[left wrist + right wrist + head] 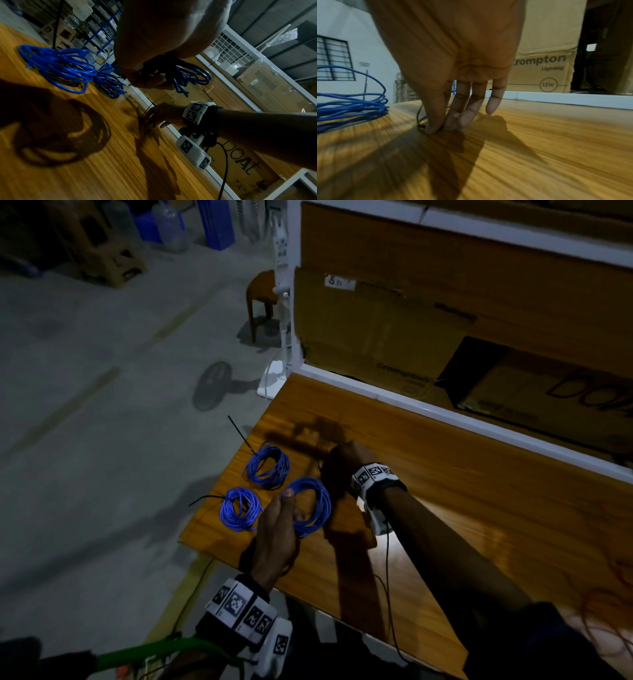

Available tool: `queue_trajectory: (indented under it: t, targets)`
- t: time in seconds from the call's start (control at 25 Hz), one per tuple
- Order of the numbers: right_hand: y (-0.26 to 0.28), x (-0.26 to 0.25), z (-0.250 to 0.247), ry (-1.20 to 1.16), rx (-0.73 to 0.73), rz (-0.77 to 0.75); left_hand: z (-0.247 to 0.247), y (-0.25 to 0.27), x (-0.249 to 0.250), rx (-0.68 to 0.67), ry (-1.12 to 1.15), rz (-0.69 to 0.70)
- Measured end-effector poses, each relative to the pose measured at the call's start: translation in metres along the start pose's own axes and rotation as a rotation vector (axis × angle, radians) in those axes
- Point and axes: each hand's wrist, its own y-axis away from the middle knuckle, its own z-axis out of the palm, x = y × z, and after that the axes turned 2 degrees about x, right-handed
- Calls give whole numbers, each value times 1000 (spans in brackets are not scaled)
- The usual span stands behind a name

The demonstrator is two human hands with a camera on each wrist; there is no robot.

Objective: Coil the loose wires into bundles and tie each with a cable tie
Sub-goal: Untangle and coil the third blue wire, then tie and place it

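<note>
Left hand [279, 525] clutching a blue wire coil [310, 505] over the worktop [445, 508], thumb hooked over its rim. Two tied coils lying at ten o'clock: one [267, 465] farther, one [239, 510] nearer. Right hand [447, 81] down at twelve o'clock, fingertips [433, 128] pinching thin black cable ties [419, 116].

The left hand [278, 529] is gripping a blue wire coil [310, 505], thumb on top. The right hand [344, 465] is reaching forward, its fingers [435, 121] pinching a thin black cable tie [419, 119] against the desk [462, 508].
</note>
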Motion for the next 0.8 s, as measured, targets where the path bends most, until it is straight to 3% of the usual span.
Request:
queue_trajectory:
  t: [0.24,0.8]
  targets:
    - [8,4,-7,-54,35,51,3,-5,0,-87,-38,-41]
    - [95,96,-41,-294,265,14,58,18,22,-234,-86,37]
